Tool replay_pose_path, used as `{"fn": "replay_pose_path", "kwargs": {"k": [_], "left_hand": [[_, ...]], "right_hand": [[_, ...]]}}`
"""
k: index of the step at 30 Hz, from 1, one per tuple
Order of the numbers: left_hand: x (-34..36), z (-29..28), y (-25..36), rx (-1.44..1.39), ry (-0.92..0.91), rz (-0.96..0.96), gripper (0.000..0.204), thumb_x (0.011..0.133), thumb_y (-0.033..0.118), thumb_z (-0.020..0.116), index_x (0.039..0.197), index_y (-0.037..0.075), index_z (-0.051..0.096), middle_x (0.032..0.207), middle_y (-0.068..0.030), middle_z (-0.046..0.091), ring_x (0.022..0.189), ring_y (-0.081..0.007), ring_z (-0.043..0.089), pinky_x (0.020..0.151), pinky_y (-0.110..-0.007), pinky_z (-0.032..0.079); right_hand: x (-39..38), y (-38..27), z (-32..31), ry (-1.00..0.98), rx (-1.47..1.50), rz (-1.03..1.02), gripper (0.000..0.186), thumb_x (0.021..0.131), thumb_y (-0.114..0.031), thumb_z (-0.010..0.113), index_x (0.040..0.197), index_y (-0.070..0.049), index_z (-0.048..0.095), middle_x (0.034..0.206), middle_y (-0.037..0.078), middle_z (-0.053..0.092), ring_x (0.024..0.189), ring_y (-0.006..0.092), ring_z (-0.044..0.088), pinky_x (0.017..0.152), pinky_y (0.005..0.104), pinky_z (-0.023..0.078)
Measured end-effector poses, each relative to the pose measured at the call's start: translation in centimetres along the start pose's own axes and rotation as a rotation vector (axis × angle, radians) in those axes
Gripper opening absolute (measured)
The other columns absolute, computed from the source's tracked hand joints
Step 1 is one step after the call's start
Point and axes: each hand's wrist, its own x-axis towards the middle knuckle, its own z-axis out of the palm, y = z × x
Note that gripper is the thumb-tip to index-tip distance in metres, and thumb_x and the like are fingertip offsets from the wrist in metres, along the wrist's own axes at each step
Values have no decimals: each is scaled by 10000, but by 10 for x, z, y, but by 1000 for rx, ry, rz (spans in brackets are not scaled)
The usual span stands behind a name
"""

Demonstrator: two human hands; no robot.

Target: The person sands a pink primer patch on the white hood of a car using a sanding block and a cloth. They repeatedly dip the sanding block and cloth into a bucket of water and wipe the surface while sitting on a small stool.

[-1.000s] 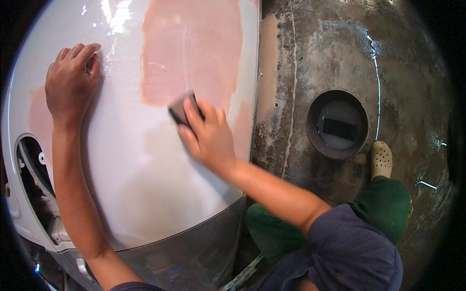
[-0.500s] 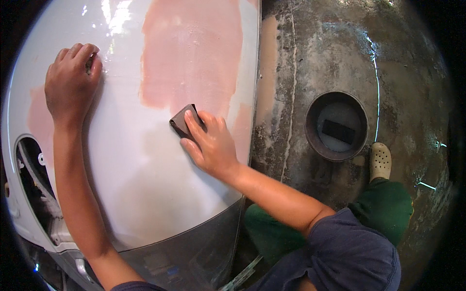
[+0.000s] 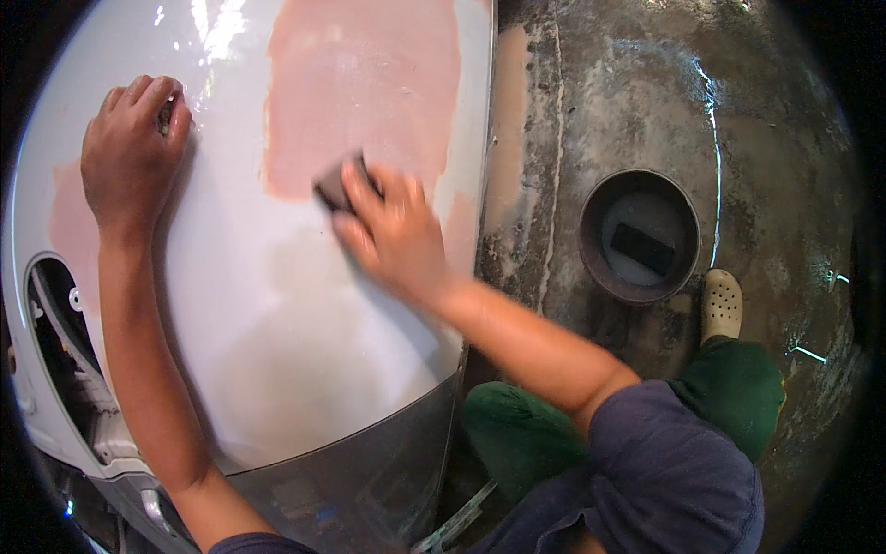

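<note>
A white car panel (image 3: 286, 277) with a large pink filler patch (image 3: 365, 92) lies under both hands. My right hand (image 3: 397, 226), smeared a little by motion, grips a dark brownish-grey sanding block (image 3: 334, 185) and presses it on the panel at the patch's lower edge. Farther left, my left hand (image 3: 129, 152) rests on the panel with its fingers curled in. A bit of something greyish and rough shows between thumb and fingers; its kind is hidden. The patch looks wet, with whitish streaks.
A round dark bucket (image 3: 591, 254) of cloudy water stands on the wet concrete floor (image 3: 637, 111) at right, with a black block (image 3: 643, 249) in it. My beige clog (image 3: 722, 305) is beside it. An oval opening (image 3: 65, 342) cuts the panel at left; dark grey trim (image 3: 369, 462) borders it nearest me.
My right hand has slid the sanding block a short way up and left, toward the pink patch. My left hand has shifted only slightly.
</note>
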Motion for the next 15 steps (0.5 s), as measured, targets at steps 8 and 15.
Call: {"fn": "replay_pose_path", "kwargs": {"k": [8,15], "left_hand": [[-3,-1,-2,-1,-31,-14,113,944,260,751,1039,208,780,1025,37,770,948,-161,720,860,-346,593],[1,0,1,-17,-4,-17,118,947,254,746,1047,203,783,1031,29,772,949,-168,723,865,-348,591]], "right_hand": [[42,-1,6,20,30,94,539,949,-277,703,1424,-41,610,1302,233,603,1112,450,568,952,525,517],[51,12,0,-5,21,48,552,930,-273,712,1419,-41,607,1300,225,601,1106,432,568,914,534,536]]}}
